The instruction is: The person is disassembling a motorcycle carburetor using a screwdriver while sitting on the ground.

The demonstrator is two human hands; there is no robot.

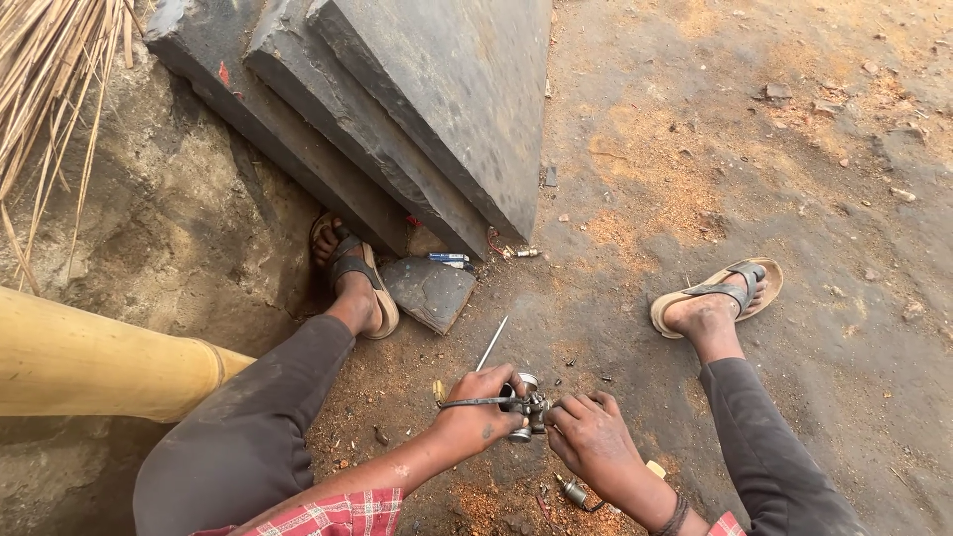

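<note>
Evidently to steady it above the dirt ground (615, 298), both the left hand (476, 417) and right hand (591, 437) close around a small metal part (526, 405).

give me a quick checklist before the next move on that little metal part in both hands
1. Left hand grips the small metal part: ok.
2. Right hand steadies its other side: ok.
3. Thin metal rod lies on the ground within reach: ok.
4. Loose cylindrical piece near the right wrist stays in sight: ok.
5. Tiny bits on the dirt all accounted for: cannot tell.
</note>
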